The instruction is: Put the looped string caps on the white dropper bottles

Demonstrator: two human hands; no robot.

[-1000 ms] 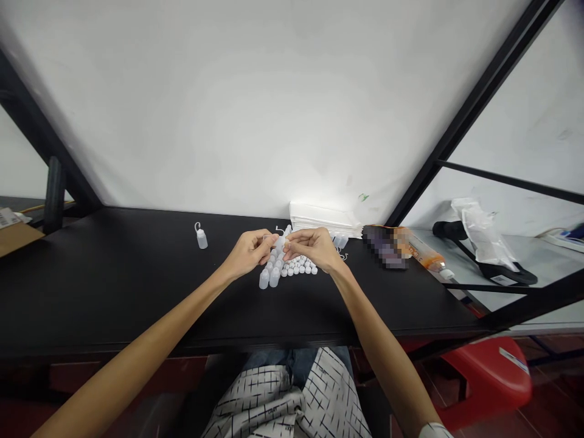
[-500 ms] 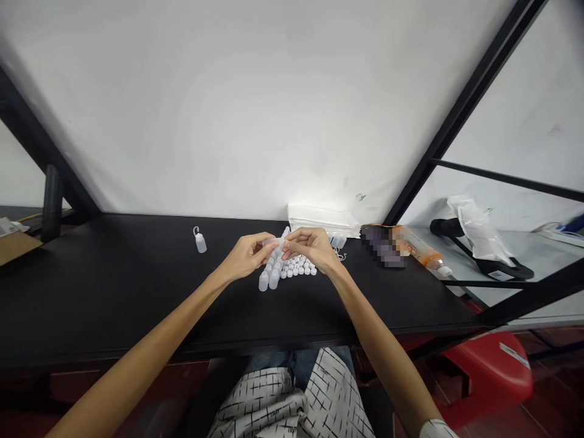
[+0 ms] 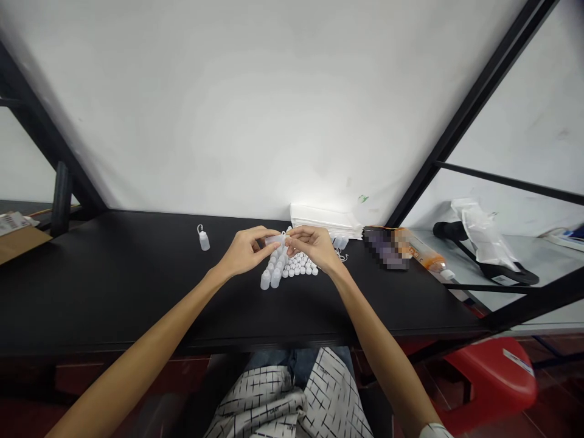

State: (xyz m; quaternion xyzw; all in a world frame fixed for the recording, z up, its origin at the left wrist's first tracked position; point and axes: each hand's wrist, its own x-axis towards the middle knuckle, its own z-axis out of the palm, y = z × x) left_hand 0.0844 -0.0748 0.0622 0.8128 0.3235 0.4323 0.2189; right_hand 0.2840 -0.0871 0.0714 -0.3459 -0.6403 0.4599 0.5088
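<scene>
A small translucent bottle (image 3: 272, 240) lies sideways in midair above the desk (image 3: 137, 298), pinched between the thumb and fingers of a person's left hand (image 3: 243, 252). The right hand (image 3: 318, 248) pinches its top end, though from here I cannot make out the detail between those fingertips. Below, two rows of similar bottles (image 3: 275, 278) run from mid-desk toward the far edge, with a cluster of white caps (image 3: 303, 266) just beside them on the right. Near the far edge, to the left, one bottle with a hooked spout (image 3: 204, 241) stands alone. A white stack (image 3: 323, 220) lines the far edge by the wall; an orange-labelled bottle (image 3: 426, 255) lies near the right edge.
</scene>
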